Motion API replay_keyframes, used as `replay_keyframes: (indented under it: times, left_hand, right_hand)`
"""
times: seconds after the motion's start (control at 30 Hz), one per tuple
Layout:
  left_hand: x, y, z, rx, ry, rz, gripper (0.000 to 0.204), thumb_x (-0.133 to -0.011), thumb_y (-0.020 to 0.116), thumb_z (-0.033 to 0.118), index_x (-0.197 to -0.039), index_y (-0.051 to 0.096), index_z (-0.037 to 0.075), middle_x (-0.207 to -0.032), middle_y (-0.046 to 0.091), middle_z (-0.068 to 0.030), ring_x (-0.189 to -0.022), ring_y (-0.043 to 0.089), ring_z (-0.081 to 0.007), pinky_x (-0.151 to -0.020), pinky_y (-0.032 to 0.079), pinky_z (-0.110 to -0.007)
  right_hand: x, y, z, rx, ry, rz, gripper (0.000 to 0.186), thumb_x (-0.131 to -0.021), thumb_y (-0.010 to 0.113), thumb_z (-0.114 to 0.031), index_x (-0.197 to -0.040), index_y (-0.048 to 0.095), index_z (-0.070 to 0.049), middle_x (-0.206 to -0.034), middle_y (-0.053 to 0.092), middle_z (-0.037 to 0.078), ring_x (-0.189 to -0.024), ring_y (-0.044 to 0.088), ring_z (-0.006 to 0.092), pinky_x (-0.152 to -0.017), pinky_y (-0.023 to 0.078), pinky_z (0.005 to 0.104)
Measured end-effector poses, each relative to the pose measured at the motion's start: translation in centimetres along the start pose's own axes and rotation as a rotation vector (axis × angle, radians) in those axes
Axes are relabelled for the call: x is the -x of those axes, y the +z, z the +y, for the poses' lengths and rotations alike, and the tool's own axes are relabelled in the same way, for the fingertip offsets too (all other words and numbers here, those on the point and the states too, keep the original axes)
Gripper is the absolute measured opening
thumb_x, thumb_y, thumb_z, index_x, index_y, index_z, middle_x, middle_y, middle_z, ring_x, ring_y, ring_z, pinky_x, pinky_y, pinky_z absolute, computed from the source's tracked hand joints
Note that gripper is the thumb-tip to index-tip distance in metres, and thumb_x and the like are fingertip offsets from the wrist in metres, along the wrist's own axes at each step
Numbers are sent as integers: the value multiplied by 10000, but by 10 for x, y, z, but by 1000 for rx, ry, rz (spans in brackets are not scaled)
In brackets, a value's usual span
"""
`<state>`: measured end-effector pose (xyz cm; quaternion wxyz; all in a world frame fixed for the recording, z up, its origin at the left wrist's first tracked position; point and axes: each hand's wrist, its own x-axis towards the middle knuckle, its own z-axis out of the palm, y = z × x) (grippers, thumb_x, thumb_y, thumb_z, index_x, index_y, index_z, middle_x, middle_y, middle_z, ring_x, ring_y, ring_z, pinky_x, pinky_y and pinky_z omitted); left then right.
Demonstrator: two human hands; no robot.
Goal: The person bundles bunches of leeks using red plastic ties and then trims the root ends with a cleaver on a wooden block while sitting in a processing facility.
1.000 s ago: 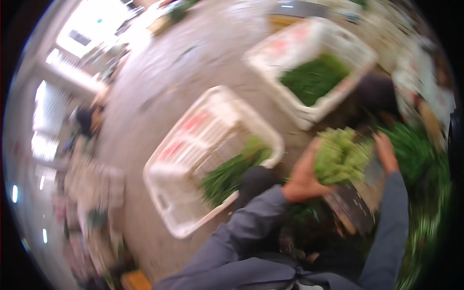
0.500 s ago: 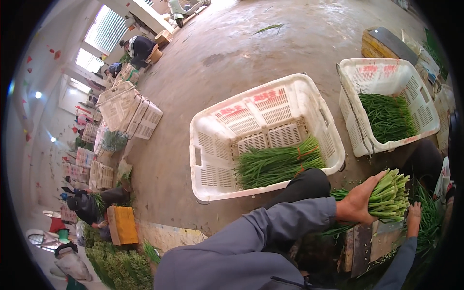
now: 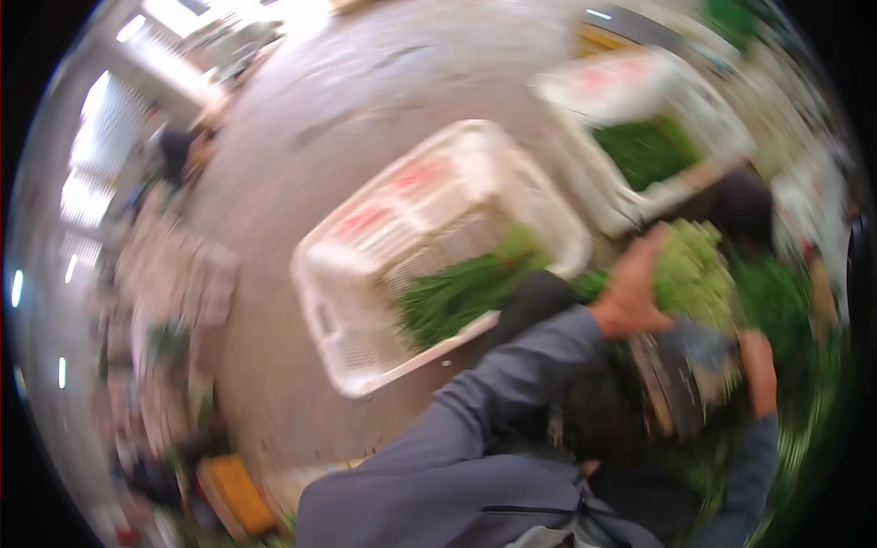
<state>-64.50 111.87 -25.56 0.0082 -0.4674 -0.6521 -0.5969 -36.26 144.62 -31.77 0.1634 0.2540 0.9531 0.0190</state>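
Note:
My left hand is closed round a thick bunch of garlic chives, its pale cut-looking stalk ends facing right. Just below the bunch, my right hand grips what looks like a broad grey knife, its flat blade over a wooden block. Motion blur hides the blade's edge, and I cannot tell whether it touches the stalks. Left of my hands, a white plastic crate holds tied green bundles.
A second white crate with greens stands farther right. Loose greens lie right of the block. My dark knee is against the near crate. Other people sit along the left, near a yellow box.
The view has swung, tilting the scene and blurring it. My right hand has come from the loose greens to the block, with a broad blade now showing. My left hand keeps the bunch.

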Motion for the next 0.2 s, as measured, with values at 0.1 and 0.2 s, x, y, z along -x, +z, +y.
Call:
replay_keyframes:
  times: [0.1,0.2]
  left_hand:
    - [-14,8,-6,-9,-52,-108,974,-624,870,235,-1435,401,-33,-1222,559,-219,-1156,562,-376,-992,476,-462]
    - [-23,48,-4,-81,-60,-320,975,-682,834,224,-1502,346,25,-1312,562,-240,-1214,576,-378,-1041,468,-447]
  right_hand:
    - [84,-47,-35,-345,56,117,173,-712,771,-90,-835,671,-20,-730,674,160,-632,649,351,-603,531,444]
    - [169,-27,-48,-1006,665,135,164,-797,726,-121,-914,686,-13,-636,660,94,-508,652,198,-505,541,344]
